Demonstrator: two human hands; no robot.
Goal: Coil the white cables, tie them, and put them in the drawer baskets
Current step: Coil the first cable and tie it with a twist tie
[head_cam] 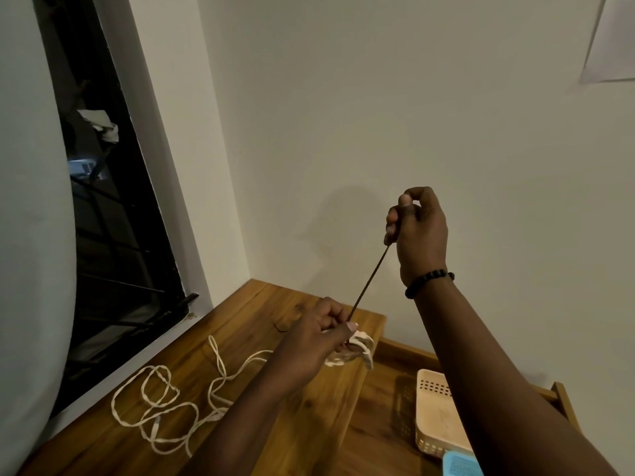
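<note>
Left hand (321, 333) closed around a small coiled white cable (360, 348), held above the wooden top (240, 324). Right hand (417, 230), raised up and to the right of the left, pinches a thin dark tie (369, 281) pulled taut down to the coil. Loose white cable (165, 407) lies tangled below-left of the left hand. Cream basket (436, 420) in the open drawer (378, 424), under the right forearm; blue basket (460, 465) just beside it

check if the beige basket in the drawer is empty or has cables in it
Empty, as far as it shows: the beige basket has a bare floor, though the right arm hides one part. Loose white cable lies on the tabletop.
</note>
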